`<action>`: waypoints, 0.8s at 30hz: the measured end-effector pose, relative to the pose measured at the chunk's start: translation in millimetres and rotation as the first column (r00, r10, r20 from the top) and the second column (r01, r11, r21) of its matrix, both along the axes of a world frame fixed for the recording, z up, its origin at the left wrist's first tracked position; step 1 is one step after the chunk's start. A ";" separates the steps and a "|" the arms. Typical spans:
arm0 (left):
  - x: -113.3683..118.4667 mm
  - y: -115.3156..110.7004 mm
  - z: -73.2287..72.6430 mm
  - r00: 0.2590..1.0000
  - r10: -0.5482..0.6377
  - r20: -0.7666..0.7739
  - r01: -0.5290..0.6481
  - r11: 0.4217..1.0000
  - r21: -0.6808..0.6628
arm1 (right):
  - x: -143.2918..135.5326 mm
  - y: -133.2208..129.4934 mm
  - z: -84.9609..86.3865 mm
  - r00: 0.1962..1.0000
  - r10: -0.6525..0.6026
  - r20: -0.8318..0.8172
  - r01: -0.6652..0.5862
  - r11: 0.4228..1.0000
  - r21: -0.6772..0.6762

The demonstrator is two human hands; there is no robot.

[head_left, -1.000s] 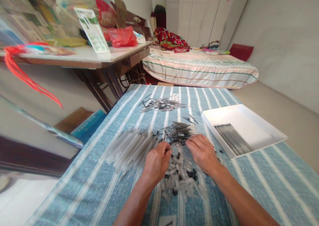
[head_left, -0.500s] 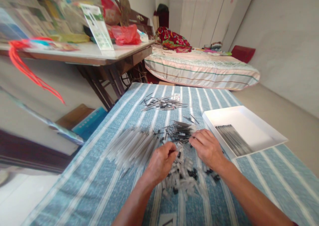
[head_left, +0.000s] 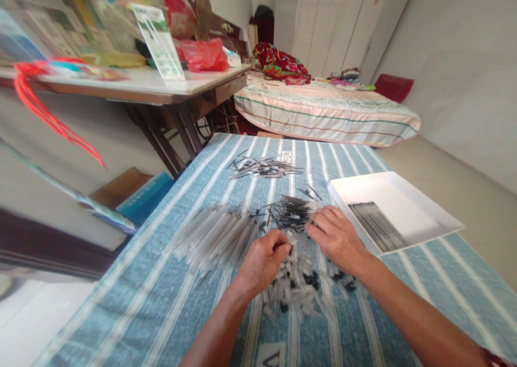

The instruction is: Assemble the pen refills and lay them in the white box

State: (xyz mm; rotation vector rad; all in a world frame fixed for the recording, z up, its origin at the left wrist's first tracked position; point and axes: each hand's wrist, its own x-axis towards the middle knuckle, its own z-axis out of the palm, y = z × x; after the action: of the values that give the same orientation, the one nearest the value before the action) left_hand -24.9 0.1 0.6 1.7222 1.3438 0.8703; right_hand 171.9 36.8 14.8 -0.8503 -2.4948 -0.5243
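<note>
Over the striped surface (head_left: pixel 153 307), the left hand (head_left: pixel 262 259) and right hand (head_left: pixel 336 235) curl near dark rods (head_left: pixel 289 209), each grip's contents impossible to tell.

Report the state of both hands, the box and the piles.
Left hand, fingers curled, contents of grip unclear
Right hand, fingers curled, contents of grip unclear
White box, open on top, partly filled
Boxed tubes, lying side by side
Pale tubes, loosely piled
Near dark rods, heaped
Far dark rods, scattered
Small pale and black pieces, jumbled
</note>
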 end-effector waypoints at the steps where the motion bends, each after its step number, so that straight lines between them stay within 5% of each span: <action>1: 0.3 0.1 -0.3 1.000 -0.005 0.018 0.005 1.000 -0.016 | -1.4 -0.7 1.9 1.000 0.006 0.009 -0.006 1.000 -0.001; 10: 4.0 -0.4 2.3 0.931 0.021 0.364 0.092 0.952 -0.292 | -14.9 -3.6 20.5 0.989 0.114 0.096 -0.115 0.993 0.001; 16: 1.7 -0.3 9.0 0.858 -0.019 0.514 0.196 0.936 -0.293 | -24.8 -13.7 30.2 0.977 0.213 0.028 -0.213 0.977 0.030; 20: -0.9 -0.4 9.1 0.796 0.038 0.604 0.140 0.960 -0.244 | -17.2 -22.4 34.7 0.968 0.209 -0.141 -0.204 0.978 0.046; 24: -2.8 -0.4 6.2 0.721 0.124 0.681 0.042 0.974 -0.222 | -1.8 -21.6 18.1 0.919 0.067 -0.389 -0.105 0.992 -0.077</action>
State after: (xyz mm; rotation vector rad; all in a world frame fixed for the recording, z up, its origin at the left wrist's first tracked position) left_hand -27.7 -0.3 6.8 1.0132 0.9099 1.1873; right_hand 170.1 15.2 32.9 -0.7880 -2.1920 -0.1822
